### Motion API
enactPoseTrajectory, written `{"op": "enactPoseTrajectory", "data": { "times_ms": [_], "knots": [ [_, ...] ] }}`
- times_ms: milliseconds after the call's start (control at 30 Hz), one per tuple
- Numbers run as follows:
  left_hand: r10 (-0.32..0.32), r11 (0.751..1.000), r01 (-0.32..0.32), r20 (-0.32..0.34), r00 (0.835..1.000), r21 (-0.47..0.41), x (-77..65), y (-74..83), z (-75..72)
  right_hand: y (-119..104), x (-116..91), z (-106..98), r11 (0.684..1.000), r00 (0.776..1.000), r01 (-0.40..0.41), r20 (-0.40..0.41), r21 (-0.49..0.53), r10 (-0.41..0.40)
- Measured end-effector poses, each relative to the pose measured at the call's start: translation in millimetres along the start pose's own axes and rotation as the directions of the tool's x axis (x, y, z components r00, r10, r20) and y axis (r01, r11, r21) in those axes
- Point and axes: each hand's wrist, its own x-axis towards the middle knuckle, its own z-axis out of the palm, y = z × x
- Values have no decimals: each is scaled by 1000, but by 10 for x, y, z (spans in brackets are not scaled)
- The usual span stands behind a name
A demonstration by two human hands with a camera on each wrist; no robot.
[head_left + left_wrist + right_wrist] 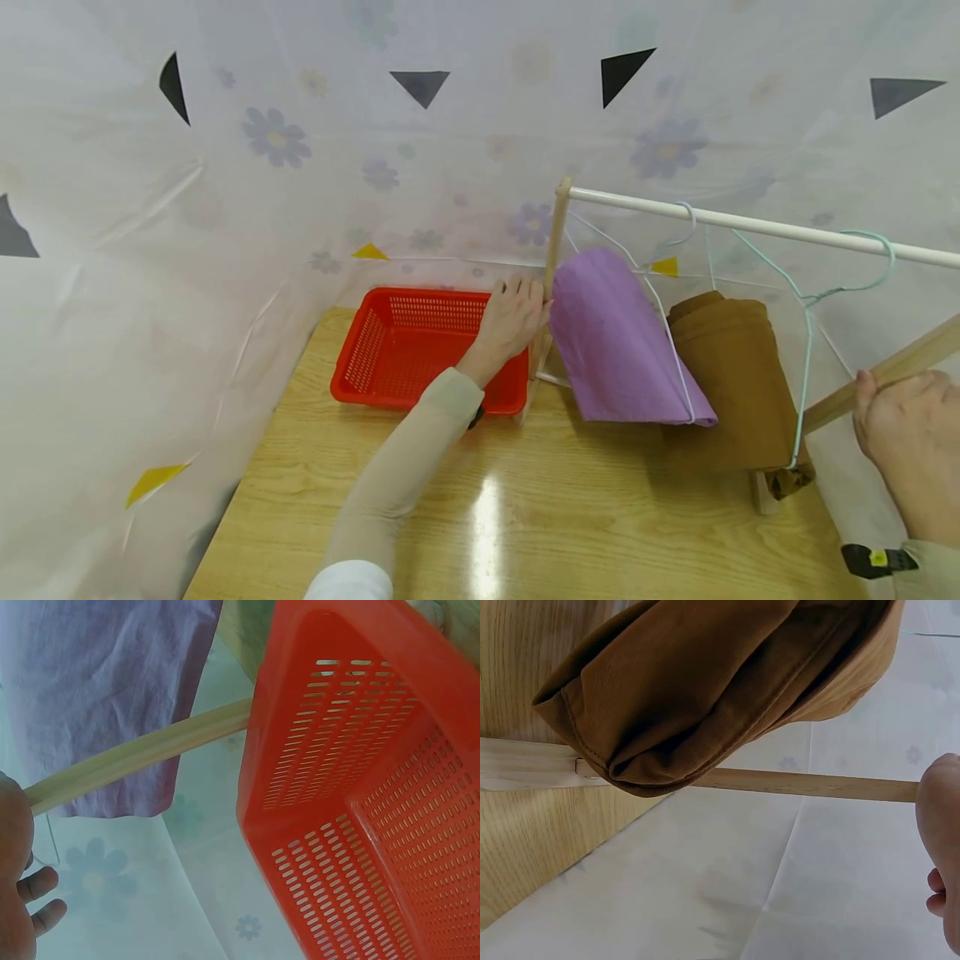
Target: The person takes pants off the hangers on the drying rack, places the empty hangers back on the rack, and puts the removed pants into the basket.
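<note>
A small clothes rack with a white rail (738, 221) and wooden side posts stands on the table. My left hand (516, 315) grips its left post (142, 756), fingertips curled past the wood in the left wrist view. At the far right my right hand (911, 437) holds the right post (810, 784). Between the posts hang a folded purple cloth (626, 342) on a white hanger (660, 304) and a folded brown cloth (731, 383) on a pale green hanger (808, 358). The brown cloth's lower fold overlaps the right post in the right wrist view.
A red plastic basket (348, 379) with slotted walls sits left of the rack, partly behind my left forearm. The wood-grain table (585, 517) meets a flower-patterned sheet (450, 192) at the back and sides. Black and yellow triangles mark the sheet.
</note>
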Motion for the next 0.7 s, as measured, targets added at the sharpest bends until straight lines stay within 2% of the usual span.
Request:
{"op": "enactPoseTrajectory", "data": {
  "times_ms": [133,367,567,700],
  "knots": [
    [3,1000,-3,24,1000,4,-18,-3,-26,1,34,28,1000,1000,-4,-10,21,4],
    [-3,1000,3,18,1000,-3,-51,-5,-37,10,70,114,999,999,-30,-39,34,31],
    [-2,1000,2,0,1000,-8,-83,-12,-55,15,120,143,1000,999,-11,-50,7,11],
    [-3,1000,3,-12,1000,-4,-103,-13,-74,19,171,149,1000,1000,-20,-24,16,21]
  ]
}}
